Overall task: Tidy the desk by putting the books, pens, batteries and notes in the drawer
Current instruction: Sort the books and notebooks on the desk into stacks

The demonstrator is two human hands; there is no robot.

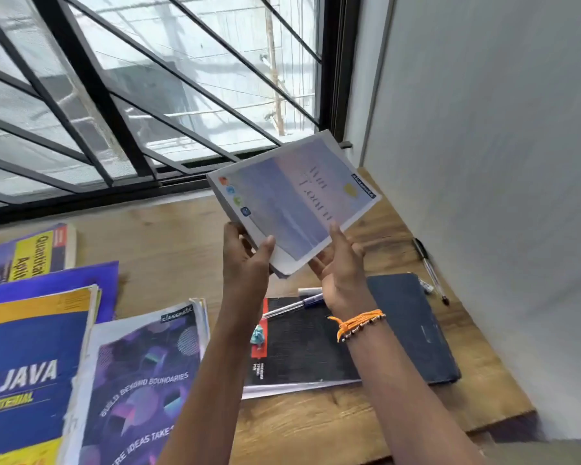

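Item: pale lilac notebook, held in the air above the wooden desk, tilted, cover upward, its printed title upside down to the camera. Left hand gripped the near left edge, thumb on the cover, fingers curled beneath. Right hand held the near right corner, thumb laid on the cover, fingers cupped under the book; an orange thread bracelet sat on that wrist.

Below the hands, flat on the desk: a black textured notebook with a red strip on its left side, a clear pen with a blue cap lying across its top, a small teal scrap on the strip. Just beside it, to the right and partly overlapping: a dark blue book. Near the wall: a black-capped clear pen lay on the desk.

Left part of the desk: purple notebook reading "BUILD BEYOND BOUNDARIES"; blue and yellow JAVA book atop a plain blue book; behind these, a book with a yellow label.

Beyond the desk: window with black bars
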